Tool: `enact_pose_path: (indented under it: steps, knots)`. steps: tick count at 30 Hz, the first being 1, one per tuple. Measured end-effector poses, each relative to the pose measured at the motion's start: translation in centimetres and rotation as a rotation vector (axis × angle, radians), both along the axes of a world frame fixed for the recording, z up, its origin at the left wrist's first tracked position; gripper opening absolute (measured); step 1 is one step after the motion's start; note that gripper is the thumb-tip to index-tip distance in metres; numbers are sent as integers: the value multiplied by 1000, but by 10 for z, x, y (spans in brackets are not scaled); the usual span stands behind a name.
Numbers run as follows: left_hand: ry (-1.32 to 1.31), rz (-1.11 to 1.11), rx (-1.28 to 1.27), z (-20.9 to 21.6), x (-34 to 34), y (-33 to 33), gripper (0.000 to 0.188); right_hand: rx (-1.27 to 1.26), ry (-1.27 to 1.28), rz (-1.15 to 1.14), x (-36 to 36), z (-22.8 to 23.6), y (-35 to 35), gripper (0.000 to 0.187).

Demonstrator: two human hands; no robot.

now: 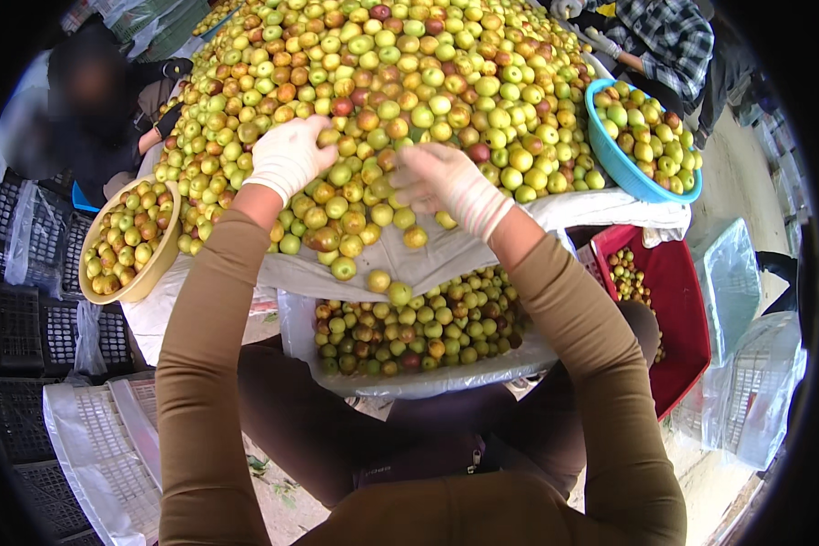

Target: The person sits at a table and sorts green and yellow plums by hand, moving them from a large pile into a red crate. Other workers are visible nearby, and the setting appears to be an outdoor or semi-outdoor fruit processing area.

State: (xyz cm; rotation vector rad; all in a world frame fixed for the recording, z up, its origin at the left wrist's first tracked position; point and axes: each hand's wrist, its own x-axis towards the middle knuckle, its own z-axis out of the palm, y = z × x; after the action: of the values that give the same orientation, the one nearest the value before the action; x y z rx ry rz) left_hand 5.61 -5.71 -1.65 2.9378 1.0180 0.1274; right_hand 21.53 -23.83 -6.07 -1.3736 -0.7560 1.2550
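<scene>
A large heap of round green, yellow and reddish-brown jujubes (482,86) is spread before me on a pale cloth (428,244). My left hand (289,156), in a white glove, lies at the near side of the heap, its fingers curled around a jujube (327,137). To its right is my right hand (446,185), also gloved and somewhat blurred, with fingers loosely apart over the fruit. Several loose jujubes lie between and below my hands, near the cloth's edge. Just under that edge, a plastic-lined crate (409,386) in front of my lap holds many jujubes.
A yellow basin (166,238) of jujubes stands left, a blue basket (644,189) of them right. A red bin (678,318) with some fruit sits low right. Dark crates (9,318) are stacked left. One person (91,127) sits left, another (660,50) far right.
</scene>
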Motion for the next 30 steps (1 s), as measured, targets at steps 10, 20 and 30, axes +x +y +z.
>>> enact_pose_path:
  steps: [10,20,30]
  knots:
    - [-624,-25,-439,-8,-64,-21,35,163,362,-90,52,6,-78,34]
    - [-355,-30,87,-117,-64,-63,81,221,561,-106,96,-27,-158,44]
    - [-498,-33,-32,-126,-63,-56,57,-569,-1831,-6,175,-15,-276,30]
